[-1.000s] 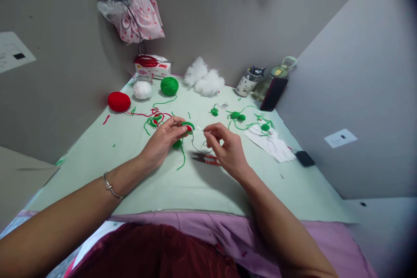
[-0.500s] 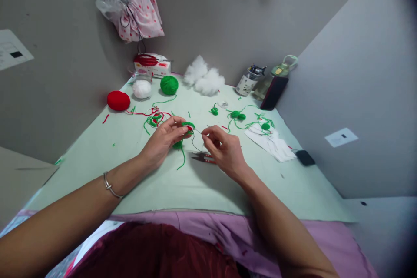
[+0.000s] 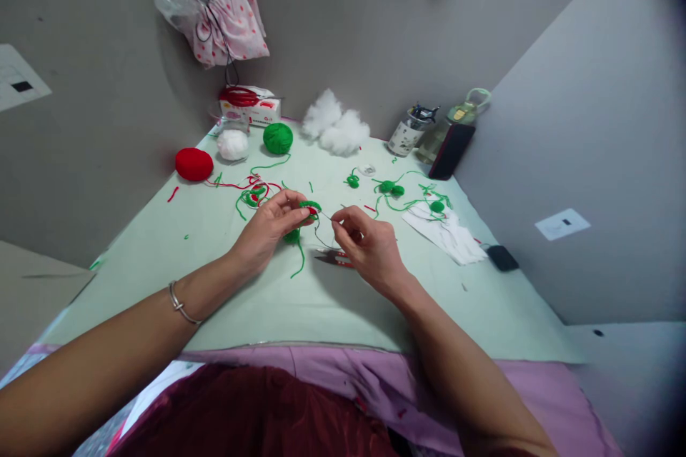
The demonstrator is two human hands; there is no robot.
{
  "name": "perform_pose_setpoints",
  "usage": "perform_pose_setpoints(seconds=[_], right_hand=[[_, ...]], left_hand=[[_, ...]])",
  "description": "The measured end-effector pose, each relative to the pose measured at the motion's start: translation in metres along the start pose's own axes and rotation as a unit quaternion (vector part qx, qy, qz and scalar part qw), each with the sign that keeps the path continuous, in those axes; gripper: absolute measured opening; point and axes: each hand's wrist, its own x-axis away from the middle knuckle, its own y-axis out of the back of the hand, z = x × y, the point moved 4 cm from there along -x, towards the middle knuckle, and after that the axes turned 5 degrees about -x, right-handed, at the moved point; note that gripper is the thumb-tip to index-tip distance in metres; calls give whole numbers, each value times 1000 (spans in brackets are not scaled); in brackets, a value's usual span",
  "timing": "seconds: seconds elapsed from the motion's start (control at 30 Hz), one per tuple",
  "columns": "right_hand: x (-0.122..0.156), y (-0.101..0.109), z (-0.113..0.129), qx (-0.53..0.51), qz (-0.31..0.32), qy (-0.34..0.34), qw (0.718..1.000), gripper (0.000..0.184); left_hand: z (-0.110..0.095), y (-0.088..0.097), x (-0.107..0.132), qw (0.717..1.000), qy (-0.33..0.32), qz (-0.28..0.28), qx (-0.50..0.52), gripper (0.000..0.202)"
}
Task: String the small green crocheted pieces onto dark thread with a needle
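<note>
Between the fingertips and thumb of my left hand (image 3: 273,228) is a small crocheted piece (image 3: 311,210), green at the rim with white and red inside. My right hand (image 3: 367,239) pinches a thin needle (image 3: 327,218) whose tip points at the piece's right edge; whether it enters the stitches I cannot tell. A dark thread (image 3: 318,234) loops down between the hands. Under my left fingers hangs or lies some green yarn (image 3: 299,257) with a loose tail. Thread snips (image 3: 333,258) with red handles lie on the table, partly covered by my right hand.
Red yarn (image 3: 194,164), white yarn (image 3: 232,145) and a green yarn ball (image 3: 277,138) stand at the back left. White stuffing (image 3: 336,125) sits behind. At right are small green pieces (image 3: 391,189), a white cloth (image 3: 447,232), a pen cup (image 3: 406,136) and a phone (image 3: 451,151).
Both hands keep practically the same hold and place. The whole view has shifted very slightly.
</note>
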Motion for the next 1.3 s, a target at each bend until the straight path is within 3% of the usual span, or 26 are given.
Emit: perform_pose_setpoints(seconds=[0.63, 1.07, 1.3], right_hand=[[1, 0, 2, 45, -1, 6, 999, 10], [0, -2, 1, 59, 31, -7, 998, 10], [1, -12, -3, 102, 18, 12, 995, 11]], left_hand=[[-2, -1, 1, 1000, -3, -5, -27, 23], [-1, 2, -1, 991, -67, 10, -112, 18], [0, -4, 4, 983, -79, 16, -163, 15]])
